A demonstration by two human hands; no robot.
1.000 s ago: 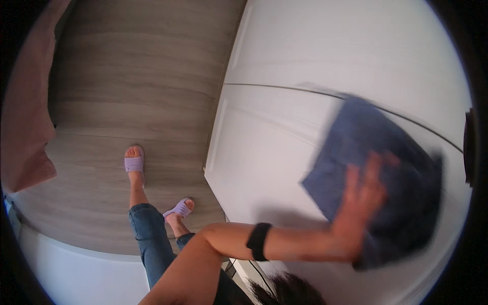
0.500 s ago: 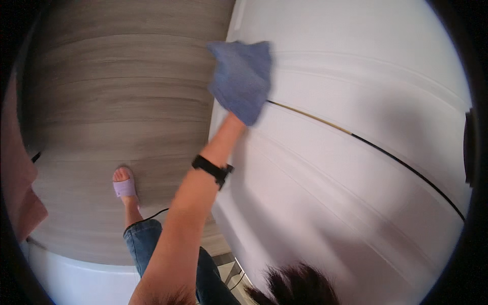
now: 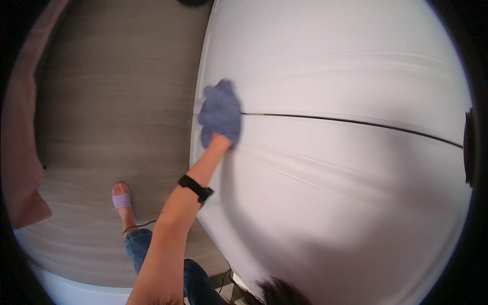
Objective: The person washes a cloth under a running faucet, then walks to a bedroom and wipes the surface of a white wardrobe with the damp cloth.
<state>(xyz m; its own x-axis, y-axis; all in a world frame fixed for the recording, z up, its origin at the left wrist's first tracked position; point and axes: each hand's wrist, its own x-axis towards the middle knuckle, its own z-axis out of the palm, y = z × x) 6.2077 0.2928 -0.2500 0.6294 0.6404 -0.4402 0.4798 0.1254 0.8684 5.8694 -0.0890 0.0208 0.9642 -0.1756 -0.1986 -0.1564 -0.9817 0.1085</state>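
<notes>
My left hand (image 3: 219,141) is mostly hidden under a blue-grey cloth (image 3: 221,112); only its wrist end shows. It holds the cloth against the lower part of a white panelled door front (image 3: 325,168), over the dark gap (image 3: 356,121) between two doors and near their bottom edge. The fingers lie out of sight beneath the crumpled fabric. A black band (image 3: 194,189) circles that wrist. My right hand is outside the picture.
Grey-brown wood-look floor (image 3: 117,112) runs along the doors. My foot in a lilac slipper (image 3: 122,201) stands there. Pink fabric (image 3: 23,183) hangs at the left edge, and a white surface (image 3: 76,290) lies at lower left. A dark cable (image 3: 140,225) passes near my leg.
My left hand and the cloth have moved down and to the left, nearer the doors' bottom edge. The view has shifted, and the gap now runs more level.
</notes>
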